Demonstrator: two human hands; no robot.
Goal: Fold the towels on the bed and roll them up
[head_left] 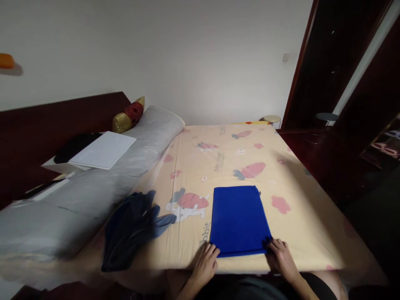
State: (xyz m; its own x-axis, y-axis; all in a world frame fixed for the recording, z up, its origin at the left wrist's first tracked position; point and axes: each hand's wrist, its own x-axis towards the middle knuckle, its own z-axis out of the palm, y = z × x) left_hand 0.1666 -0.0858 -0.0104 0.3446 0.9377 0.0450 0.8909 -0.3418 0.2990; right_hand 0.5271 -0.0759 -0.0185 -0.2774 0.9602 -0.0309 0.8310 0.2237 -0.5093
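A blue folded cloth (240, 221) lies flat on the bed sheet (193, 166), in a near-rectangular shape. At its near left corner, my left hand (206, 260) has its fingers closed on the edge. My right hand (280, 254) pinches the near right corner in the same way. The cloth's exact kind does not show. To the left lies a crumpled heap of dark clothes (131, 229), apart from both hands.
A long grey pillow (125, 175) runs along the headboard (62, 114). On it rest a white flat box (104, 150) and a red and gold cushion (129, 116). Two stools, one beige (271, 119) and one dark (326, 117), stand beyond the bed.
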